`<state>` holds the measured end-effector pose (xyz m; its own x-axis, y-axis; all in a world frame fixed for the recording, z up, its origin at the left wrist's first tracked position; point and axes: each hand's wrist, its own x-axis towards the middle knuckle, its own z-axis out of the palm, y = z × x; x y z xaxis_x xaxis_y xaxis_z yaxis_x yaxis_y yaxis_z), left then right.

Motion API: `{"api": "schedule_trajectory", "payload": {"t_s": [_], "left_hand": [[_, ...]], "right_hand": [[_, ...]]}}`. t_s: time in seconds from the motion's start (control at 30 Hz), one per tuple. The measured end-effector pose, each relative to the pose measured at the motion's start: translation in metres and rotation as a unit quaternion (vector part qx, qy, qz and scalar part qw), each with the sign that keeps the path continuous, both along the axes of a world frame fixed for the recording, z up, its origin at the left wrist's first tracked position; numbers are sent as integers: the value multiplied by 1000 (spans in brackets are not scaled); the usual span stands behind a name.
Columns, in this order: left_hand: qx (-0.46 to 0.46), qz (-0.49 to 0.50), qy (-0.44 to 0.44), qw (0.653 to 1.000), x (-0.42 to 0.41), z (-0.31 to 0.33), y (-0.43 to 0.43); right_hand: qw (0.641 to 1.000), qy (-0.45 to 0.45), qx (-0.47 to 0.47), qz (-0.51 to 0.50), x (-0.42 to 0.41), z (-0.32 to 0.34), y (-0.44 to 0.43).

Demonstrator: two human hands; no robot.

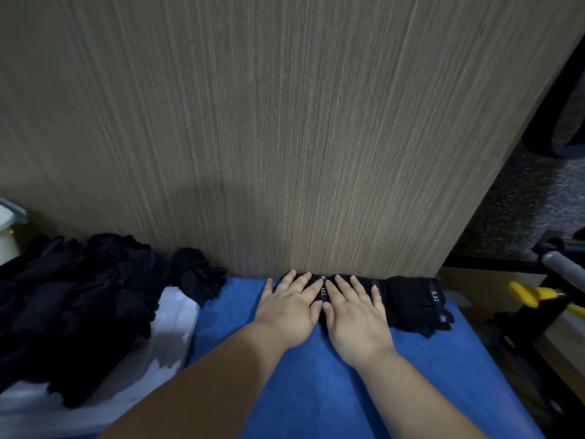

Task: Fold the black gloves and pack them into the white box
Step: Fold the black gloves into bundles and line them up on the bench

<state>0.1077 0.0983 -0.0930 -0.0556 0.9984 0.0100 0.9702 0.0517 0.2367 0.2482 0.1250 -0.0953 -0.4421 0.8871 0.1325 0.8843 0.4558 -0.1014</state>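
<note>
Both hands lie flat, side by side, on a black glove [322, 291] at the far edge of the blue cloth [316, 391]. My left hand [289, 307] and my right hand [356, 315] press down on it with fingers spread, hiding most of it. Just to the right lies another black glove [418, 304] with white lettering, free of my hands. A heap of black gloves [79, 302] fills the left side, resting on something white [172, 327] that may be the white box. One more bunched glove [198, 275] sits at the heap's right edge.
A tall wood-grain panel [285, 122] rises directly behind the cloth. A white container [8, 229] stands at the far left. On the right are a yellow-handled tool [535, 296], a grey bar [560, 261] and speckled floor [522, 198].
</note>
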Motion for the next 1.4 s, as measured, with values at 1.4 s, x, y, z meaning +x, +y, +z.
{"api": "schedule_trajectory", "payload": {"t_s": [1.4], "left_hand": [[101, 236, -126, 958, -122, 23, -152]], "right_hand": [[960, 233, -133, 83, -187, 10, -46]]}}
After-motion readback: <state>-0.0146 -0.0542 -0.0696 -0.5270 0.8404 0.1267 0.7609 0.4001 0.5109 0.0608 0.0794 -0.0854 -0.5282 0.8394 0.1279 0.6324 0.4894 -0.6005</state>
